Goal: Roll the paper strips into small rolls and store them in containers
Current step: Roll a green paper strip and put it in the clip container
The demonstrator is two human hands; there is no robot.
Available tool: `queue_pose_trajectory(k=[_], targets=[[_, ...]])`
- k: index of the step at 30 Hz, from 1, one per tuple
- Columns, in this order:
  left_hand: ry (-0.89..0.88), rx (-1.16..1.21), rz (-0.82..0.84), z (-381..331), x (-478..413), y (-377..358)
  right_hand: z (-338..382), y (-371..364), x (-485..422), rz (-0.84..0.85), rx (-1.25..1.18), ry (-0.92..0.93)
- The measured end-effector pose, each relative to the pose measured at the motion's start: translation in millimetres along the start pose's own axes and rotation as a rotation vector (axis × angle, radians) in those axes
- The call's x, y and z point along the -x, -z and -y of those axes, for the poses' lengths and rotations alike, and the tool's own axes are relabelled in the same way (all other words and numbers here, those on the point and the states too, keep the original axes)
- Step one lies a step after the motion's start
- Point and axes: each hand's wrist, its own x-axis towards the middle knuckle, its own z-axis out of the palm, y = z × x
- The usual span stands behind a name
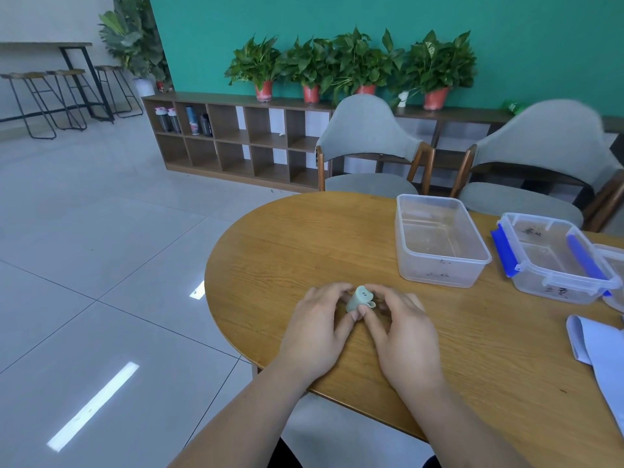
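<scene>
Holding a small pale green paper roll (359, 298) between them, the left hand (317, 336) and the right hand (401, 339) lie on the wooden desk (304, 244), close to its rounded end. The grip of each hand is narrow: the thumbs and fingertips are curled in and pinch the roll from both sides, and the two thumbs touch just below it. One short loose end of the roll curls out on the side of the right hand. Whether the roll touches the desk I cannot tell. Farther back and to the right stands a clear container (439, 273) without lid, well apart from the hands. Just beside it, more to the right, is a second container (557, 290) with blue clasps (503, 251). Pale paper strips (594, 349) lie at the right edge of the view. Behind the desk are two grey chairs (368, 136), and by the green wall a low shelf (236, 146) carries potted plants (354, 62).
</scene>
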Motion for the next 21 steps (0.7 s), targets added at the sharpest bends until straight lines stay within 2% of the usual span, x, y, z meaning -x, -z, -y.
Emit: queue_pose_trajectory(k=[6,11,15,21], targets=[[-0.042,0.089,-0.013,-3,3,4,-1,-2,0,-0.013,0.105,0.0],[-0.055,0.096,-0.029,-1,3,4,7,0,1,-0.046,0.067,-0.038],[-0.055,0.116,-0.036,0,2,4,11,-1,1,-0.016,0.156,0.015],[-0.057,0.102,-0.094,2,1,0,17,-1,3,-0.056,0.209,-0.033]])
